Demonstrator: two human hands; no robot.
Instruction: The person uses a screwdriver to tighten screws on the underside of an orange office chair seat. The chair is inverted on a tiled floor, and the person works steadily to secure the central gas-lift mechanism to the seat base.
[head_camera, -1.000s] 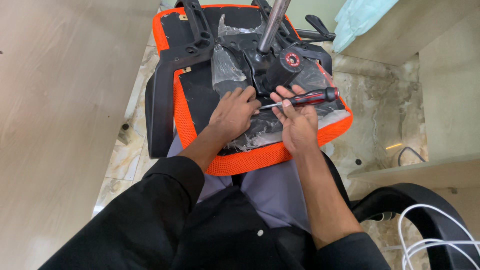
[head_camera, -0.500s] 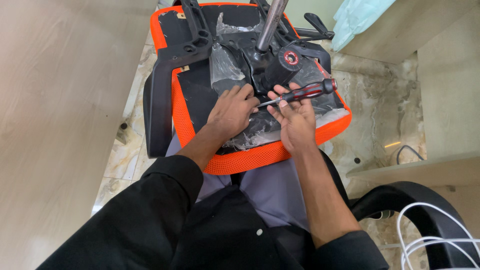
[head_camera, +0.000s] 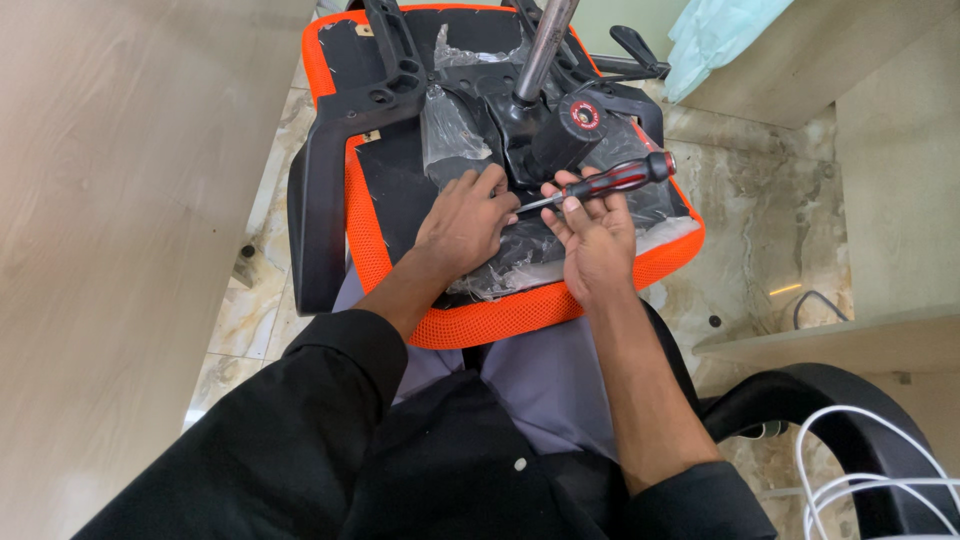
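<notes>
Orange seat (head_camera: 500, 318) lies upside down on my lap; my right hand (head_camera: 592, 240) closes around the screwdriver (head_camera: 608, 183), my left hand (head_camera: 462, 222) presses flat beside its tip. I should keep the tip straight.

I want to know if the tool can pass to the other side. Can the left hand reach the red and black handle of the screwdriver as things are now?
Probably yes. The left hand rests on the plastic wrap beside the screwdriver, which the right hand holds; nothing lies between them.
</notes>
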